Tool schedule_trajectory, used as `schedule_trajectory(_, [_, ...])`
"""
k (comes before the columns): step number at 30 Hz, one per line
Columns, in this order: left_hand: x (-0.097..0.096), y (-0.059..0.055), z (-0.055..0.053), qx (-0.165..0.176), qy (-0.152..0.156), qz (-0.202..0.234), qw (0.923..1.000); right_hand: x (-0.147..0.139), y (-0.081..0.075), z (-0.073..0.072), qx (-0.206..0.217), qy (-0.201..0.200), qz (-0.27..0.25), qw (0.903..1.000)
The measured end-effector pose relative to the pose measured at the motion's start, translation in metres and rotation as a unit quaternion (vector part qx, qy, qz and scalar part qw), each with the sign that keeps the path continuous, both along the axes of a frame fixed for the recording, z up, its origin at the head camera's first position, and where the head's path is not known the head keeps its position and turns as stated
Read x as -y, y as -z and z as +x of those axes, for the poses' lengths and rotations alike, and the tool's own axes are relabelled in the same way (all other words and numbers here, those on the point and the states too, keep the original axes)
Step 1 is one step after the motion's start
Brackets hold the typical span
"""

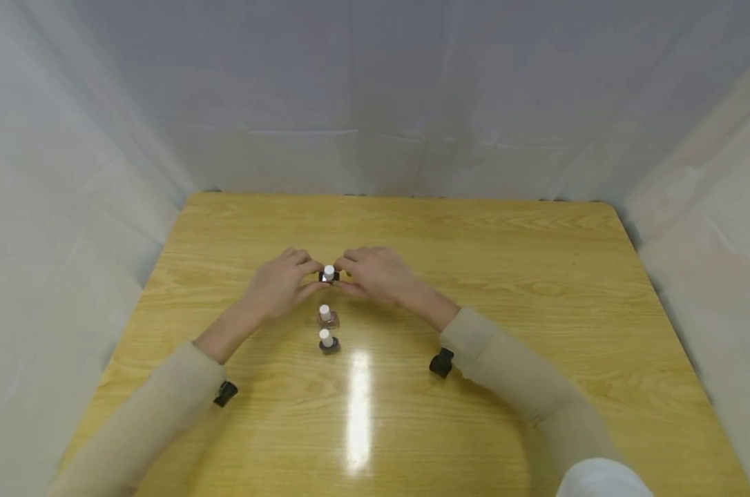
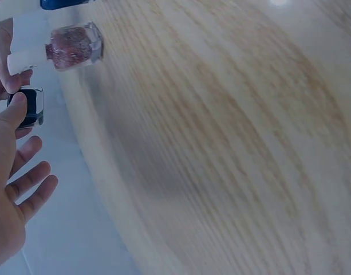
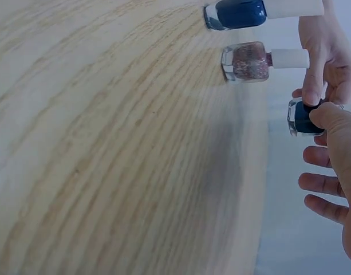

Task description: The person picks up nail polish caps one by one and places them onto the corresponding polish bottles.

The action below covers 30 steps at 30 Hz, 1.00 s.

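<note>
Both hands meet at the far bottle of dark nail polish [image 1: 329, 276], which has a white cap. My left hand [image 1: 278, 279] pinches it from the left, thumb in front; my right hand [image 1: 378, 275] pinches it from the right. In the right wrist view, a thumb presses on the dark glass body [image 3: 302, 119], and the other fingers are spread loosely beyond it. Nearer to me stands a bottle of reddish glitter polish [image 1: 328, 320], upright with a white cap. Closest is a dark blue polish bottle [image 1: 329, 345], also upright and white-capped, roughly in line with the others.
The wooden table [image 1: 536, 290] reaches out to both sides of the arms. Pale sheeting [image 1: 400, 103] hangs behind its far edge and along both sides. A bright reflection lies on the tabletop in front of the bottles. Dark wrist cameras [image 1: 440, 362] sit by the sleeves.
</note>
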<state>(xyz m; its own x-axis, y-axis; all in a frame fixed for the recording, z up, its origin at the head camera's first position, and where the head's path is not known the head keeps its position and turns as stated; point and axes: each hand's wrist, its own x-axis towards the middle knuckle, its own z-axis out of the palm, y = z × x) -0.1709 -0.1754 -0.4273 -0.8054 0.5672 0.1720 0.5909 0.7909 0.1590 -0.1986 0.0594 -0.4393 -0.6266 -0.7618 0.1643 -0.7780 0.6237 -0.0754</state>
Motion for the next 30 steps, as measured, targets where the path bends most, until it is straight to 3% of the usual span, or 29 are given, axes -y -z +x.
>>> schedule_trajectory(14, [0.012,0.028,0.003,0.027,0.000,-0.018,0.9995,0.012,0.015,0.000,0.051,-0.014,0.044,0.9976])
schedule_trajectory(21, [0.012,0.035,0.009,0.029,0.002,-0.014,0.9995,0.014,0.021,0.002,0.041,-0.024,0.067,0.9966])
schedule_trajectory(30, [0.011,0.040,0.012,0.024,-0.007,-0.005,0.9997,0.015,0.027,0.002,0.026,-0.029,0.057,0.9976])
